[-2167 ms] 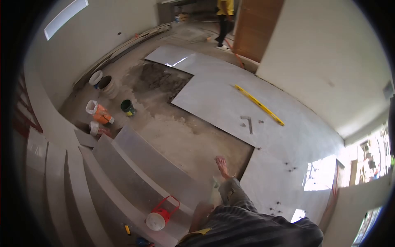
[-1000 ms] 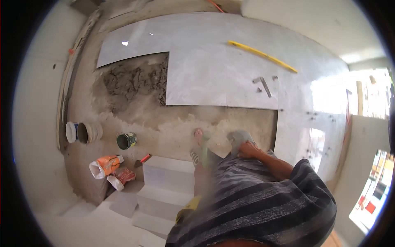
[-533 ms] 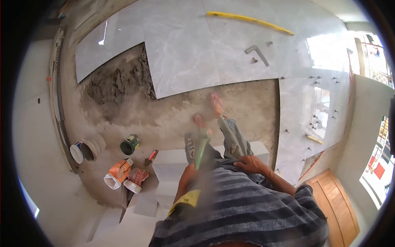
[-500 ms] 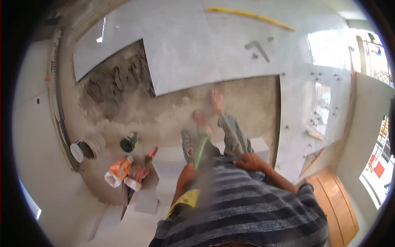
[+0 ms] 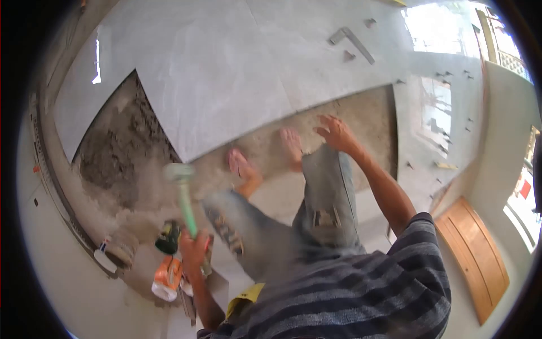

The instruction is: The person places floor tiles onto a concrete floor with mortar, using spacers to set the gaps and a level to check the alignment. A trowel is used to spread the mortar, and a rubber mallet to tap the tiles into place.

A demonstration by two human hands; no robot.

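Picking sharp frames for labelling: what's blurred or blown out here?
Head view: the mallet in the left hand is motion-smeared, the right hand only slightly; the window at top right is blown out and glares off the tiles; fisheye curves the edges.

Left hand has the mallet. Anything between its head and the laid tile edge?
Nothing visible. The left hand grips the mallet by its green handle. The blurred head hangs over bare mortar, just short of the laid tile edge. The nearest foot is off to the side, not between.
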